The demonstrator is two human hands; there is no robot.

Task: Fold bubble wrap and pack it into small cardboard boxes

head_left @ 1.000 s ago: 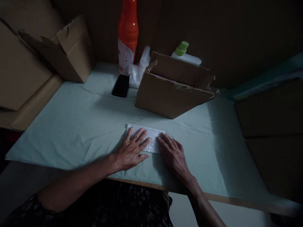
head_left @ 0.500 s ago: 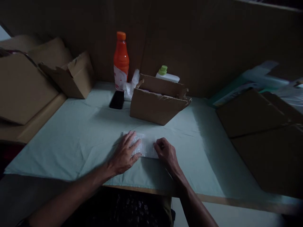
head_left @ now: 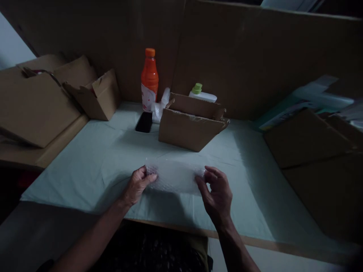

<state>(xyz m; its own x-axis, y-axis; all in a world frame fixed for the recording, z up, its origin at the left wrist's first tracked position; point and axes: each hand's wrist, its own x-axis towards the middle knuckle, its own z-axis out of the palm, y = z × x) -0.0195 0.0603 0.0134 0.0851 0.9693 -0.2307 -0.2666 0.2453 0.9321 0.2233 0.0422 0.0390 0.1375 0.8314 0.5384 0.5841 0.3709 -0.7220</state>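
Bubble wrap [head_left: 175, 178], fingers [head_left: 216, 172] pinching both ends, cloth [head_left: 93, 162] either side

I see the left hand [head_left: 136, 186] pinching, thumb [head_left: 150, 178] uppermost, fingers [head_left: 139, 173] curled; the right hand [head_left: 219, 192] pinches too, thumb facing bent fingers. The left forearm [head_left: 96, 226] and right forearm [head_left: 234, 241] slant forward and inward.
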